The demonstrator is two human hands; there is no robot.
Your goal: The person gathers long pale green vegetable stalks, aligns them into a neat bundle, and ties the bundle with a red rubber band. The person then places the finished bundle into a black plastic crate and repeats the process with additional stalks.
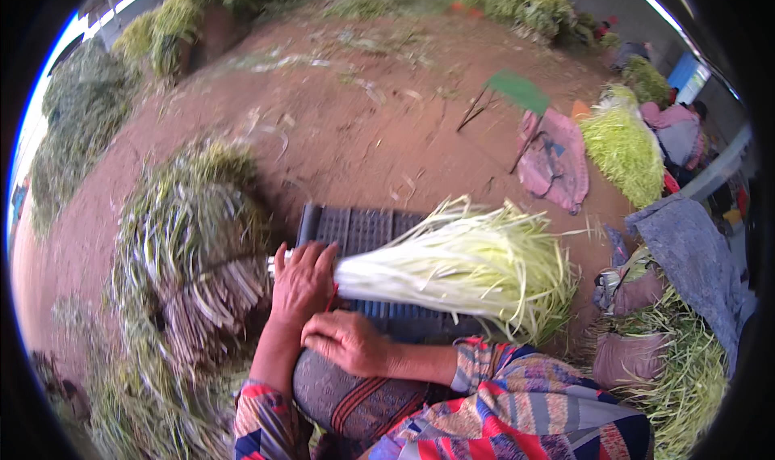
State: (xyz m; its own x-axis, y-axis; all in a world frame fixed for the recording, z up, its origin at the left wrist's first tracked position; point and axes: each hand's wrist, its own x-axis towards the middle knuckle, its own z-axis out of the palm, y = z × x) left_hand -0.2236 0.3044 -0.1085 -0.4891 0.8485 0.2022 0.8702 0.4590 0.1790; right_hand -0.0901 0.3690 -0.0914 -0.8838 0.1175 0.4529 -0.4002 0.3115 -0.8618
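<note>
A bundle of pale leafy stalks [418, 272], probably blanched chives, lies across a black plastic crate [354, 217]. Its white stem end points left and its yellow-green leaves fan out to the right. My left hand [306, 281] is wrapped over the stem end, with a few cut ends showing past the fingers. A thin red tie [332, 295] shows at the stems beside that hand. Just below, my right hand [351, 342] is curled above my knee [339, 393], near the tie's lower end. Whether its fingers grip the tie is hidden.
Close on the left lies a large heap of green stalks [200, 230]. To the right are more greens [678, 363] and a blue-grey cloth [690, 260]. Ahead stand a green folding stool [517, 90] and a pink cloth [554, 163]. A person [678, 130] sits beyond a pale-green pile [623, 145].
</note>
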